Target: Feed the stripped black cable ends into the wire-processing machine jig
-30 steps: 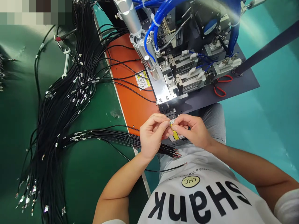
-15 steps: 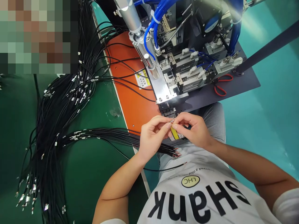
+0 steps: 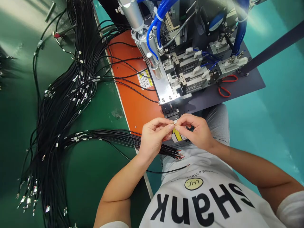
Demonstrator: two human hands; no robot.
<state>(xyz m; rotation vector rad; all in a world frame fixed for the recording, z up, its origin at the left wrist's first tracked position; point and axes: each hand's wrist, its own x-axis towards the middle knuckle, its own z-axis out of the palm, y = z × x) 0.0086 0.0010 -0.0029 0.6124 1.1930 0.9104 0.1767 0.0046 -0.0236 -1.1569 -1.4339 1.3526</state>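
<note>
My left hand [image 3: 153, 137] and my right hand [image 3: 197, 131] meet fingertip to fingertip just in front of the machine [image 3: 175, 79]. Both are closed in a pinch on a small silvery metal piece [image 3: 175, 121] held between them. Under my left hand runs a bundle of black cables [image 3: 114, 137] whose stripped ends [image 3: 179, 155] lie across my lap. A yellow and white label [image 3: 177, 136] shows beneath my fingers.
A large heap of black cables with metal ferrules [image 3: 61, 104] covers the green bench [image 3: 19, 110] at left. An orange plate [image 3: 133, 98] carries the machine, with blue air hoses [image 3: 154, 25] above. Red-handled scissors [image 3: 224, 87] lie on the dark base at right.
Both hands have crept slightly up toward the machine, still pinching the small piece. The camera has tilted a little.
</note>
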